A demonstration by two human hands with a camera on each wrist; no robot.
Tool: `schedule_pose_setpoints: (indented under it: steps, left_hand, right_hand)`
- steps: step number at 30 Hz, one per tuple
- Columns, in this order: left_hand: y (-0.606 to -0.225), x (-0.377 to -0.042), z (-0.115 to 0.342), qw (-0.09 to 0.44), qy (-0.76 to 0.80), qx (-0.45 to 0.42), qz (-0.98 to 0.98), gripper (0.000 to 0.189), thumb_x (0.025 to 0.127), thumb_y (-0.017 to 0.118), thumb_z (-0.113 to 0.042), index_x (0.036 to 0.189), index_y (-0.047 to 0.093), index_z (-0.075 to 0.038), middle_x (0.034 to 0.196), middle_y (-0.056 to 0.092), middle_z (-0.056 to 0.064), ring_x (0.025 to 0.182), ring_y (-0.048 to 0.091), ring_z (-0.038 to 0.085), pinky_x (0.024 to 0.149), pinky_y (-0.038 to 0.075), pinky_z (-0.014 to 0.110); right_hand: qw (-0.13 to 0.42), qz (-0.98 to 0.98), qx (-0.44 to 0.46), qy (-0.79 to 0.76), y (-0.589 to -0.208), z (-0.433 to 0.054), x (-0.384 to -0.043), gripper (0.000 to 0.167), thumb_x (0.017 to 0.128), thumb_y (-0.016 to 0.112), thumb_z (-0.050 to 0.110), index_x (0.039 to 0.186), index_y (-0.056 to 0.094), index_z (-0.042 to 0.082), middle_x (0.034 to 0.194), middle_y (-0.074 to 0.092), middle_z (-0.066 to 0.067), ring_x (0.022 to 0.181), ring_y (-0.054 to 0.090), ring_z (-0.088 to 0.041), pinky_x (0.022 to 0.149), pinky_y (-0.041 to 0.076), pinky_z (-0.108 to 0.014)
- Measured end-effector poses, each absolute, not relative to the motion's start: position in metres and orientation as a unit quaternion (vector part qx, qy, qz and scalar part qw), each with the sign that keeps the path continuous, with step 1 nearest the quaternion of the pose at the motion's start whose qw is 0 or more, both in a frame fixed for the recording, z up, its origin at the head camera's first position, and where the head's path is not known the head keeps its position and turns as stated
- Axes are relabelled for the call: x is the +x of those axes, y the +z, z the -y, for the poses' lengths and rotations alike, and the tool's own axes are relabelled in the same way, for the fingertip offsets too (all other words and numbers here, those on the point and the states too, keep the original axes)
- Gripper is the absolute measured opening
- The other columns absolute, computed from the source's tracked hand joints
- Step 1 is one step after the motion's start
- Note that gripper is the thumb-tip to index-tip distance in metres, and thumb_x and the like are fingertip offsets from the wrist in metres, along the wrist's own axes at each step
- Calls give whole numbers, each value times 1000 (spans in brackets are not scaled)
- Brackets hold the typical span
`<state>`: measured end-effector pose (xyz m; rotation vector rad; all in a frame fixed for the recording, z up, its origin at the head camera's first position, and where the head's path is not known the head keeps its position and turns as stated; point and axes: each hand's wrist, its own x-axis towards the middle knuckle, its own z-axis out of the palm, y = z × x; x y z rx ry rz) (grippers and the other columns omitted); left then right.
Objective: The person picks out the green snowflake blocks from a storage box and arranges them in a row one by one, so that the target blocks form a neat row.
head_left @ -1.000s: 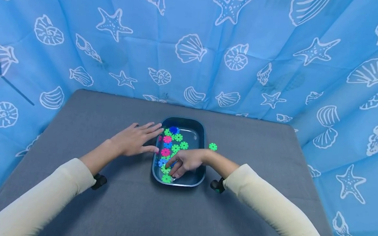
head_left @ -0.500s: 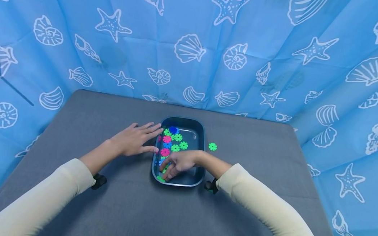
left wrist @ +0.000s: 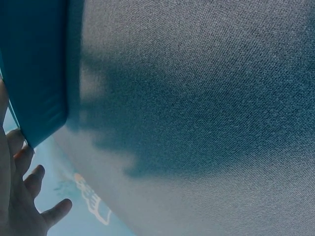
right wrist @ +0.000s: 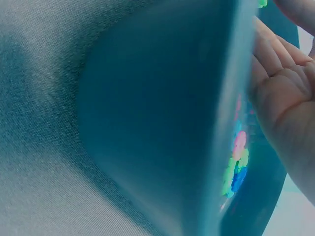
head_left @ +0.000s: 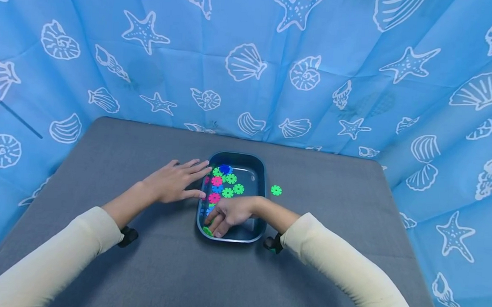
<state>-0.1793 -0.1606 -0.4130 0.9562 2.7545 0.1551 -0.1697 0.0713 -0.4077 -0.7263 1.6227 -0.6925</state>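
A dark teal tray (head_left: 250,184) stands on the grey table, with several green, pink and blue notched plastic discs (head_left: 227,193) along its left half. My left hand (head_left: 174,183) is spread beside it, straight fingertips at the left rim. The left wrist view shows those fingers along the tray's outer wall (left wrist: 37,73). Inside the tray, my right hand (head_left: 236,210) reaches down with fingers extended to the near left corner, against a green disc (head_left: 207,231) there. Its palm and loosely bent fingers (right wrist: 268,51) show past the rim in the right wrist view.
One green disc (head_left: 276,190) lies on the table (head_left: 331,215) just right of the tray. A blue curtain (head_left: 254,22) with white shells and starfish hangs behind and beside the table. Each wrist carries a small black device (head_left: 128,237).
My right hand has slid left and slightly nearer inside the tray, shifting the near green disc into the corner. The left hand stays in place.
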Motion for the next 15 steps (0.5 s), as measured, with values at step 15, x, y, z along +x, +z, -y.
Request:
schedule_pose_setpoints:
  steps: [15]
  left_hand:
    - [-411, -177, 160, 102, 48, 332, -937, 82, 94, 54, -63, 158, 30, -17, 163, 24, 9, 149, 23, 36, 111, 24, 69]
  right_hand:
    - [525, -708, -343, -325, -430, -76, -180, 47, 97, 67, 24, 138, 57, 4, 101, 77, -1, 108, 68, -11, 105, 44, -32]
